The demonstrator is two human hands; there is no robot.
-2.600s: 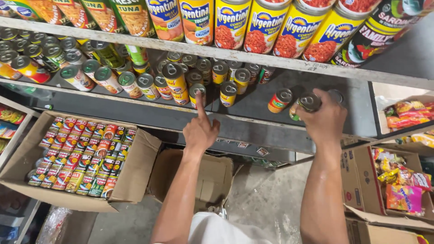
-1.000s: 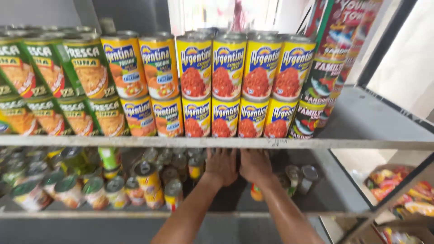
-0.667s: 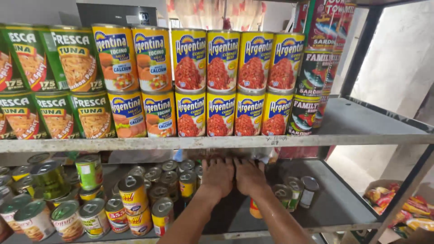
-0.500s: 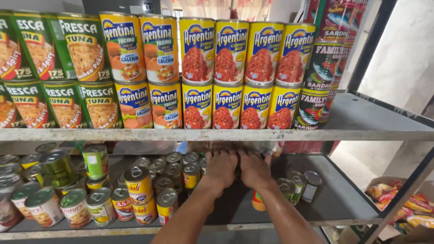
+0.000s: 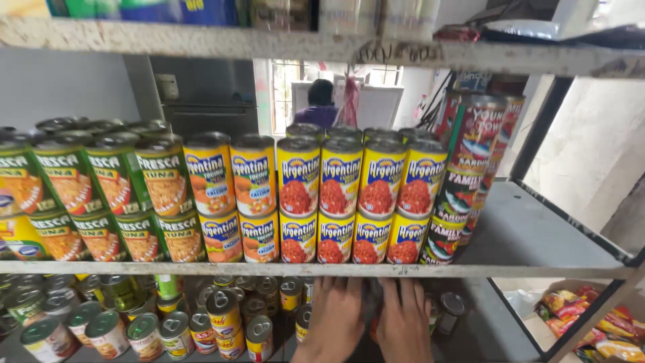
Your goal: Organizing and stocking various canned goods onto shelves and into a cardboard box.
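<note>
My left hand (image 5: 331,317) and my right hand (image 5: 403,321) reach side by side under the middle shelf (image 5: 322,269) into the lower shelf, palms down, fingers pointing toward the back. Small cans (image 5: 228,316) stand just left of the left hand. Whatever lies under the palms is hidden, so a grip does not show. On the middle shelf above the hands stand two-high stacks of yellow cans (image 5: 342,202), orange-labelled cans (image 5: 232,195) and green cans (image 5: 114,202).
Tall dark red fish cans (image 5: 470,161) are stacked at the right end of the row. Bare grey shelf (image 5: 537,228) extends to the right. A lone can (image 5: 451,310) stands right of my right hand. Snack packets (image 5: 591,323) lie low at right. A person stands beyond the shelves (image 5: 321,104).
The view has tilted upward, showing the top shelf and the room behind. My hands stay together on the lower shelf, now at the bottom edge of the view.
</note>
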